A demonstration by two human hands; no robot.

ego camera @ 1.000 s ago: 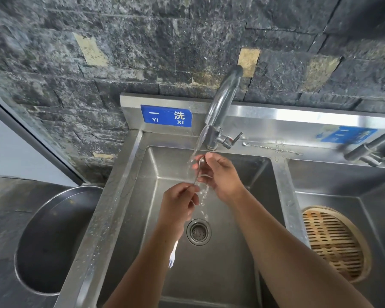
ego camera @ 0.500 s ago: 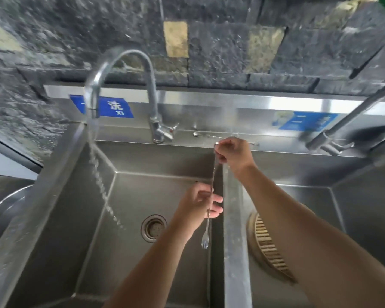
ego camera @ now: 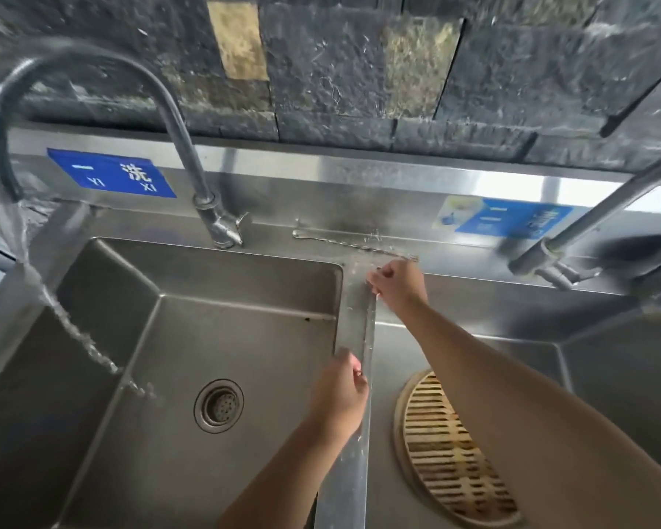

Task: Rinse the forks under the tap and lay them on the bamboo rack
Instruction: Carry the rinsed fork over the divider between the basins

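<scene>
two bare hands hold one long thin fork over the divider between the sinks. right hand pinches its far end, left hand pinches lower down. bamboo rack lies right of the divider; the tap runs well left.

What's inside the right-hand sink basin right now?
Only the round bamboo rack on the basin floor, with no forks visible on its slats. The right forearm covers the basin's near corner, so that part can't be checked.
</scene>
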